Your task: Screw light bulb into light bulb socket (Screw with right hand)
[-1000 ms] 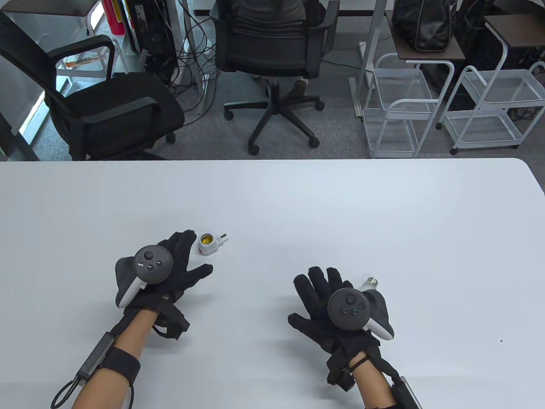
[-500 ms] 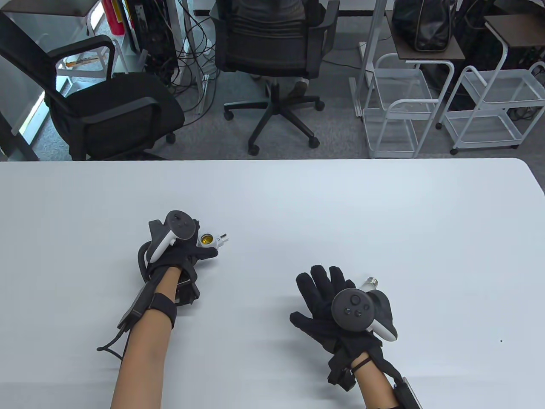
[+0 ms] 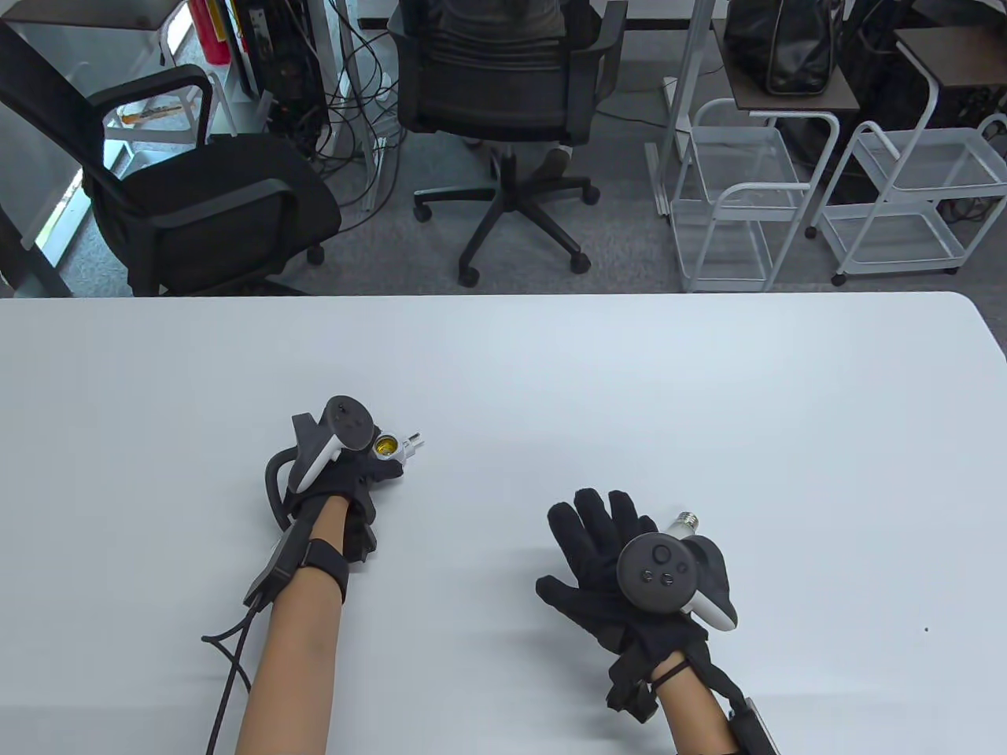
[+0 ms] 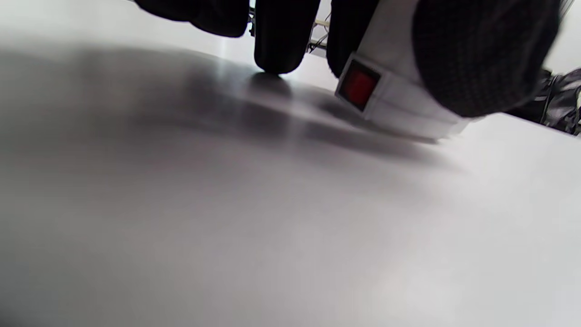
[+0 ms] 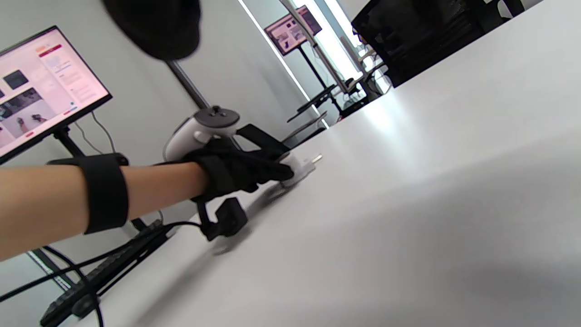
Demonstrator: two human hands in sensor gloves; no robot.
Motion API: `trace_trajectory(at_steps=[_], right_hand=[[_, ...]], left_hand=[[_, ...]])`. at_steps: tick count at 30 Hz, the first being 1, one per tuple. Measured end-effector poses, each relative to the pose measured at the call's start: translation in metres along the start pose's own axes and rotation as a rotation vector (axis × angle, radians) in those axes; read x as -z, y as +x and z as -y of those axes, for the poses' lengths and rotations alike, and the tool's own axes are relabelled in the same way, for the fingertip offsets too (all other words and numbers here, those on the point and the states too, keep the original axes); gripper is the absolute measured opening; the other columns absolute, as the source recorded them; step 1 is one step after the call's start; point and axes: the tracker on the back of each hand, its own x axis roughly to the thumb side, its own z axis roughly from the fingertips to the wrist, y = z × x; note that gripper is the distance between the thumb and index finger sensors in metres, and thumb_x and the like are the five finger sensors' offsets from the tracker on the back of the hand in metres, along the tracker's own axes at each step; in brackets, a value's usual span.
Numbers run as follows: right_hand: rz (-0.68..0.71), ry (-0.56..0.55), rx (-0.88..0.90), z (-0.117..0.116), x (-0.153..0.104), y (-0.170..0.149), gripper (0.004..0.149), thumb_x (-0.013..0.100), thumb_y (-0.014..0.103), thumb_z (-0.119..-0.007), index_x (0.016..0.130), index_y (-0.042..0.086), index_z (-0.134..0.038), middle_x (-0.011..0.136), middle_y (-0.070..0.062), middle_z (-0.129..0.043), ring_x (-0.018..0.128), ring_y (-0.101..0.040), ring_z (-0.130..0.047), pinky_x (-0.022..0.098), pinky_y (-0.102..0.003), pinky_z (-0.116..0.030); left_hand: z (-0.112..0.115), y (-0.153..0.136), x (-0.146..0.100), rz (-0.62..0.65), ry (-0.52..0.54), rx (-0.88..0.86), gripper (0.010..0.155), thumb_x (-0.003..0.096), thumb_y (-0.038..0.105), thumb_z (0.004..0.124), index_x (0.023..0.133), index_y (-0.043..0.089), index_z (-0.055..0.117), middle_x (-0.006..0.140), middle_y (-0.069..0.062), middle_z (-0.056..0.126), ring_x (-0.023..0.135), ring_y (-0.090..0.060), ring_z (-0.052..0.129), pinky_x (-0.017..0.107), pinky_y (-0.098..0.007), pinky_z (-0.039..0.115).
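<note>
The white light bulb socket (image 3: 391, 450), with a brass-yellow opening and plug prongs pointing right, lies on the white table (image 3: 551, 377). My left hand (image 3: 376, 462) stands on edge and grips it between thumb and fingers. The left wrist view shows the socket (image 4: 408, 106) with its red switch, low on the table, under my fingers (image 4: 281, 41). The right wrist view shows the socket (image 5: 297, 165) in my left hand (image 5: 236, 170). My right hand (image 3: 570, 550) rests flat with fingers spread, holding nothing. The light bulb (image 3: 686, 522) lies right beside it, mostly hidden by the tracker.
Office chairs (image 3: 204, 197) and white wire carts (image 3: 732, 197) stand beyond the table's far edge. A monitor (image 5: 41, 86) shows in the right wrist view behind my left arm. A cable (image 3: 228, 668) trails from my left wrist.
My left hand has turned from flat onto its edge, moved right to the socket and closed around it. My right hand and the bulb have barely moved.
</note>
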Motion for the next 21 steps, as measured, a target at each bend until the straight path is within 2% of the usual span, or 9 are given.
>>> trace_trajectory(at_steps=[5,8,12,15,17,21], right_hand=[[0.002,-0.016,0.008,0.002,-0.001,-0.001,0.071,0.061,0.04,-0.064,0.107,0.014,-0.018,0.108,-0.027,-0.003,0.086,-0.059,0.01,0.049,-0.078,0.0],[-0.001,-0.016,0.009,0.002,-0.002,-0.001,0.071,0.061,0.04,-0.064,0.107,0.014,-0.018,0.108,-0.027,-0.003,0.086,-0.059,0.01,0.049,-0.078,0.0],[0.0,-0.016,0.006,0.002,-0.002,-0.001,0.071,0.061,0.04,-0.064,0.108,0.014,-0.018,0.108,-0.027,-0.003,0.086,-0.059,0.01,0.049,-0.078,0.0],[0.004,-0.013,0.002,0.002,-0.001,0.0,0.071,0.061,0.04,-0.064,0.108,0.013,-0.019,0.108,-0.027,-0.004,0.086,-0.059,0.01,0.049,-0.078,0.0],[0.001,-0.008,-0.002,0.002,-0.001,0.0,0.071,0.061,0.04,-0.064,0.108,0.013,-0.019,0.108,-0.027,-0.004,0.086,-0.059,0.01,0.049,-0.078,0.0],[-0.007,-0.021,-0.006,0.001,-0.001,0.0,0.07,0.061,0.04,-0.064,0.108,0.012,-0.02,0.108,-0.028,-0.004,0.086,-0.06,0.009,0.049,-0.077,0.0]], left_hand=[[-0.003,-0.003,-0.014,0.081,0.054,-0.109,0.074,0.0461,0.061,0.083,0.109,0.028,0.059,0.119,-0.008,0.064,0.111,-0.044,0.05,0.078,-0.061,0.046],[-0.011,-0.005,-0.025,0.157,0.086,-0.184,0.075,0.046,0.06,0.084,0.108,0.026,0.06,0.114,-0.008,0.072,0.106,-0.044,0.064,0.074,-0.064,0.053],[-0.027,-0.009,-0.048,0.265,0.116,-0.267,0.075,0.046,0.059,0.085,0.107,0.024,0.059,0.107,-0.008,0.081,0.1,-0.041,0.075,0.071,-0.061,0.06],[-0.034,-0.013,-0.069,0.33,0.116,-0.339,0.076,0.0454,0.058,0.086,0.106,0.022,0.06,0.104,-0.009,0.082,0.099,-0.04,0.076,0.071,-0.06,0.061],[-0.034,-0.014,-0.084,0.385,0.059,-0.369,0.076,0.0449,0.057,0.088,0.105,0.019,0.062,0.102,-0.01,0.084,0.097,-0.04,0.078,0.07,-0.06,0.061],[-0.031,-0.015,-0.117,0.487,0.027,-0.304,0.076,0.0453,0.058,0.088,0.105,0.019,0.063,0.1,-0.01,0.085,0.095,-0.039,0.08,0.07,-0.059,0.062]])
